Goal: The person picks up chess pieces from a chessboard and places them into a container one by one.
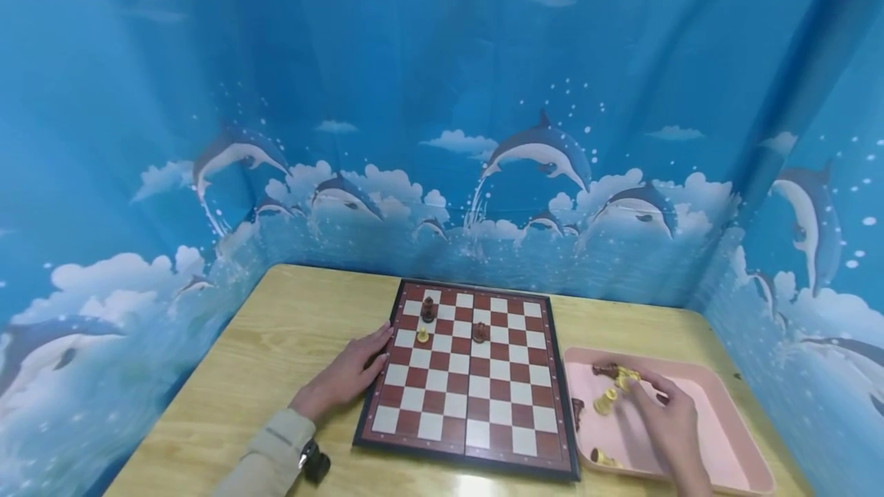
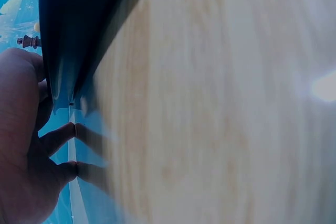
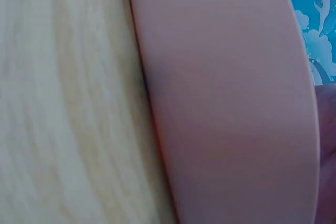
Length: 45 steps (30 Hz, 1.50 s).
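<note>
My left hand (image 1: 352, 366) rests along the left edge of the chessboard (image 1: 433, 403), its fingers mostly extended. On the board stand a tall dark chess piece (image 1: 428, 311), a small yellow pawn (image 1: 423, 335) and a shorter dark piece (image 1: 480, 332). Over the pink tray (image 1: 742, 424), my right hand (image 1: 666, 413) pinches a yellow chess piece (image 1: 627, 379) between thumb and fingers; its exact kind is unclear. Beside it in the tray lie a dark piece (image 1: 605, 369) and another yellow piece (image 1: 605, 402). The right wrist view mostly shows the tray's outer wall (image 3: 226, 98), hiding the fingers.
Another yellow piece (image 1: 603, 457) lies at the tray's near left corner, and a dark piece (image 1: 577, 411) by its left wall. The wooden table (image 1: 297, 320) carries board and tray. A blue dolphin-print curtain (image 1: 442, 98) hangs behind and at both sides.
</note>
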Each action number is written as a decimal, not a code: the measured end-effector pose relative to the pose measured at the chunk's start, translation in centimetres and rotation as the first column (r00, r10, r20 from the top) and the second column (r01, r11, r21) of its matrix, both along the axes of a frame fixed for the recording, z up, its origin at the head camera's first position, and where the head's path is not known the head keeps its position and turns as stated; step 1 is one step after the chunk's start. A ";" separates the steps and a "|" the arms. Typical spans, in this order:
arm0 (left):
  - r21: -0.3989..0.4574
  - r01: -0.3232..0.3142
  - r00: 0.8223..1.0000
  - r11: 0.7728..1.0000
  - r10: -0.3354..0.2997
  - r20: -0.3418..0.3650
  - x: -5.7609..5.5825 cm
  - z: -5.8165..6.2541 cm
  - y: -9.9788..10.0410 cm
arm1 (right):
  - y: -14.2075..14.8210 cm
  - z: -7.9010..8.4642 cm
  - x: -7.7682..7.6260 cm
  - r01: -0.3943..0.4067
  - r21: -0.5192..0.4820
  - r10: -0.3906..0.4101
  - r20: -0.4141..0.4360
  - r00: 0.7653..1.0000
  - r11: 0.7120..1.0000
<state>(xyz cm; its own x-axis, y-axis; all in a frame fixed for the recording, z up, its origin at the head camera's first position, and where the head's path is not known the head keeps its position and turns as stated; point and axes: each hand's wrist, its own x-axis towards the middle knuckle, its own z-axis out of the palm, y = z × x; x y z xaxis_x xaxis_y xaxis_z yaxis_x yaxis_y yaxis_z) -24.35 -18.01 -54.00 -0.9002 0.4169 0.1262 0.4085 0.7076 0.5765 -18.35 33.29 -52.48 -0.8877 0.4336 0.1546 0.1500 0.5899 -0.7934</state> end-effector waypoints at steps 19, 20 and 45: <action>-0.016 0.008 1.000 1.000 -0.008 0.001 -0.2 -0.3 -0.3 | 0.9 0.3 -0.1 0.029 -0.021 -0.028 0.039 0.999 0.999; -0.014 0.007 1.000 1.000 -0.007 0.002 -0.2 -0.2 -0.3 | 0.8 0.4 -0.1 0.037 -0.009 -0.037 0.041 0.998 0.999; -0.024 0.008 0.999 1.000 -0.008 0.033 -0.4 -0.1 -0.4 | -2.7 3.9 0.9 -0.144 0.084 0.151 -0.087 0.985 0.986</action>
